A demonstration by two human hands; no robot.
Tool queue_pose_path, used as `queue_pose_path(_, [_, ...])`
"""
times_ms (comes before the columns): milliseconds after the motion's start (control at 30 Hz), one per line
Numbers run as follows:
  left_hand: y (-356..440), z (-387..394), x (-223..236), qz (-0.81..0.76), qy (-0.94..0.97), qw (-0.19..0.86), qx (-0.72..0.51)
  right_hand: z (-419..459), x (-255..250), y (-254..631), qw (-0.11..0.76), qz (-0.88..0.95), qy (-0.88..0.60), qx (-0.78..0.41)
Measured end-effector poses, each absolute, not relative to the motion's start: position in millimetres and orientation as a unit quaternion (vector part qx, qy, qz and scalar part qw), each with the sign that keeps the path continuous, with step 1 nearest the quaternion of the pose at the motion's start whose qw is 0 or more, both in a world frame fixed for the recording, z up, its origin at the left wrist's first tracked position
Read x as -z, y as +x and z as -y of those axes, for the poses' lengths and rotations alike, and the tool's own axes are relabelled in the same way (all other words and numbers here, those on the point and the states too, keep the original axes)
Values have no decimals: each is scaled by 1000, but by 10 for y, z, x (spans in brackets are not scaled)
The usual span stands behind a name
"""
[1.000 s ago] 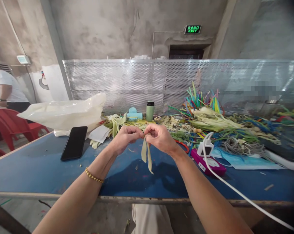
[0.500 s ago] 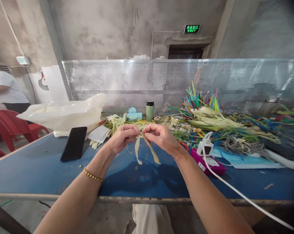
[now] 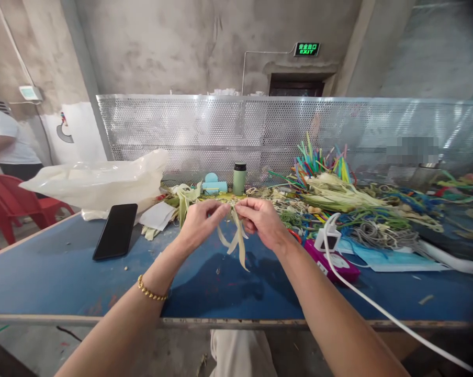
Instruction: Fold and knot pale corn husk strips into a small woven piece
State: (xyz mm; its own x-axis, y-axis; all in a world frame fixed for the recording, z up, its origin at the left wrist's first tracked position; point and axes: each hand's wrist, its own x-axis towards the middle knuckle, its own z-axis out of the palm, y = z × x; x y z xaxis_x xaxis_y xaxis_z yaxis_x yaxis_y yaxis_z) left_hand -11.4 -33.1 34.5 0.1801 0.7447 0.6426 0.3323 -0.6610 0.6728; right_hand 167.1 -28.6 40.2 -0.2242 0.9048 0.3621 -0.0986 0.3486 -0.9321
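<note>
Pale corn husk strips hang in loose tails between my two hands, above the blue table. My left hand is closed in a pinch, thumb pointing right, at the upper ends of the strips. Close beside it, my right hand pinches the same upper ends between thumb and curled fingers. The fingertips of both hands nearly meet, and the exact spot where the strips cross is too small to make out. Behind the hands lies a pile of husk scraps.
A black phone, white paper and a plastic bag lie left. A green bottle stands behind. To the right are a husk bundle, a purple power strip with white cable, and grey cord. A person stands far left.
My left hand has shifted slightly right and its thumb has straightened toward my right hand. The strips' tails have swung and now hang closer together, more to the right.
</note>
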Motion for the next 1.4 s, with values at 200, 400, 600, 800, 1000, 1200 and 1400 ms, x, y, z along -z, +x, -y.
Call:
queue_pose_path(200, [-54,207,-231,-323,754,251,-513,287,-378,1622,511,661,-344,-428])
queue_pose_path(400, [-73,171,-219,-334,742,275,-513,273,-347,1616,497,728,-368,-295])
queue_pose_path(600, [-81,210,-240,-361,755,216,-502,261,-361,1652,468,767,-372,-233])
queue_pose_path(800, [-69,202,-200,-369,768,165,-496,233,-338,1671,433,798,-373,-194])
queue_pose_path(1000, [-61,165,-202,-343,736,272,-516,228,-370,1691,442,799,-382,-146])
queue_pose_path(1200, [-49,179,-199,-285,669,432,-533,163,-372,1745,446,743,-469,-171])
queue_pose_path(1400, [-17,192,-166,-260,688,472,-487,167,-320,1698,507,652,-373,-423])
